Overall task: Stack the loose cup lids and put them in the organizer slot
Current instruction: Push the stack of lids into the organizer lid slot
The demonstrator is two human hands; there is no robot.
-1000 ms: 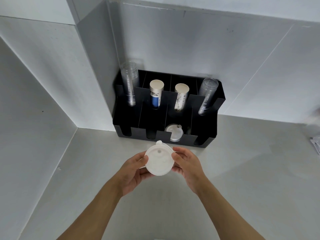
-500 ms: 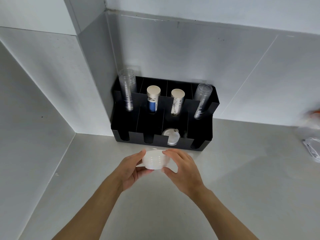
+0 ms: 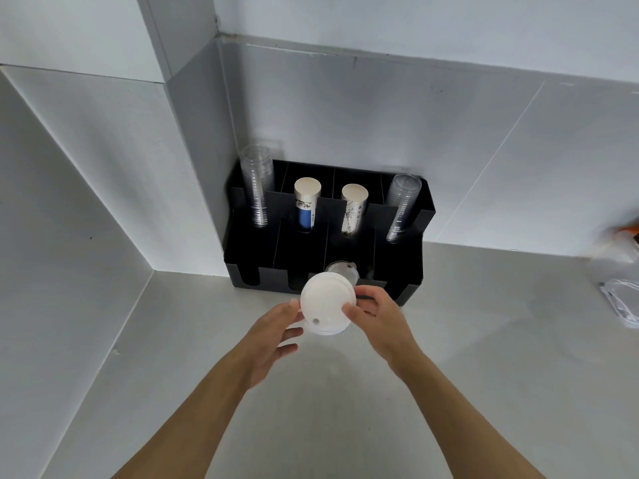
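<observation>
A stack of white cup lids (image 3: 326,302) is held between both hands just in front of the black organizer (image 3: 411,271), its flat face tilted toward me. My left hand (image 3: 273,335) holds the stack's left edge and underside. My right hand (image 3: 378,318) pinches its right edge. Behind the stack, more lids (image 3: 342,269) stand on edge in the organizer's third front slot from the left, partly hidden by the held stack.
The organizer sits in the counter's back corner against the walls. Its rear slots hold two stacks of clear cups (image 3: 257,188) (image 3: 401,205) and two stacks of paper cups (image 3: 306,209) (image 3: 352,209). Clear plastic packaging (image 3: 622,299) lies at the far right of the grey counter (image 3: 484,340).
The lid stack has been lifted and tipped from side-on to face me, and it has moved closer to the organizer's front slots. Both hands kept hold of it.
</observation>
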